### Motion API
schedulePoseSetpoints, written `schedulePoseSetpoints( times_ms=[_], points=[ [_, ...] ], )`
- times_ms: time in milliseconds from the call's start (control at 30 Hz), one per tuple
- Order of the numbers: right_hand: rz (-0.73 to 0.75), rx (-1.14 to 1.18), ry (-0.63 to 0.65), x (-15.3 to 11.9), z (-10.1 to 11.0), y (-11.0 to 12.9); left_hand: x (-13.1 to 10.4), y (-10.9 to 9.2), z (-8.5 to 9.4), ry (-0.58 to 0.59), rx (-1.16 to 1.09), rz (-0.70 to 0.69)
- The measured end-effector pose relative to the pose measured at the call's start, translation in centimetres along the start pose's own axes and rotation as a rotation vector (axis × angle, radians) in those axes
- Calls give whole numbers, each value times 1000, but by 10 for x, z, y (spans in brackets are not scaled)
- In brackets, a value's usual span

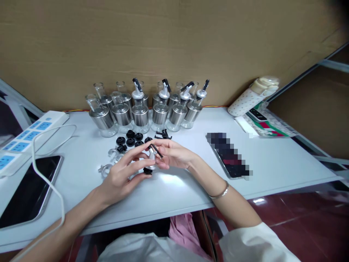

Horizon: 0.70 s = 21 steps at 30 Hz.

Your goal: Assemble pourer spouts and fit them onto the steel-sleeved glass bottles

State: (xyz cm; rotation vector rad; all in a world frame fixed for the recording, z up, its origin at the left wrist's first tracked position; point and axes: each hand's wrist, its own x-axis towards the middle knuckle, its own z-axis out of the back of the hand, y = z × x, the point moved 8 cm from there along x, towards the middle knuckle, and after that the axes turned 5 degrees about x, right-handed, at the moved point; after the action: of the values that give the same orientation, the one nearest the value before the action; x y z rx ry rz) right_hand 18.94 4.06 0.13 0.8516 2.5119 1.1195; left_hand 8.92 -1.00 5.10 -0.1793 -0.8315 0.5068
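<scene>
Near the middle of the table, my left hand (pixel 121 178) grips a silver pourer top (pixel 152 154) with a black stopper (pixel 147 170) at its lower end. My right hand (pixel 174 154) pinches at the black flap (pixel 156 150) on the upper end of the same top. Just beyond my hands lie several black stoppers (pixel 130 142) and a small pile of black flaps (pixel 163 134). Silver collars (pixel 106 170) lie beside my left hand, partly hidden by it. Glass and steel bottles (pixel 141 118) stand in rows behind, some with pourer tops fitted.
A power strip (pixel 34 134) and a tablet (pixel 29 189) with a white cable (pixel 45 174) across it are at left. To the right lie a phone (pixel 229 156), a tilted dotted flask (pixel 247 102) and a patterned packet (pixel 275 127). Cardboard (pixel 174 47) rises behind the table.
</scene>
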Motion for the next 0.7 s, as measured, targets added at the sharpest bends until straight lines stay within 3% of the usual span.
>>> schedulePoseSetpoints(
  times_ms=[233,700],
  points=[
    [-23,-72,239,-4,-12,-6,-3,-13,-6,56,-33,-58],
    [-54,-165,128,3,1,-15,-3,-13,-8,49,-44,-41]
  ],
)
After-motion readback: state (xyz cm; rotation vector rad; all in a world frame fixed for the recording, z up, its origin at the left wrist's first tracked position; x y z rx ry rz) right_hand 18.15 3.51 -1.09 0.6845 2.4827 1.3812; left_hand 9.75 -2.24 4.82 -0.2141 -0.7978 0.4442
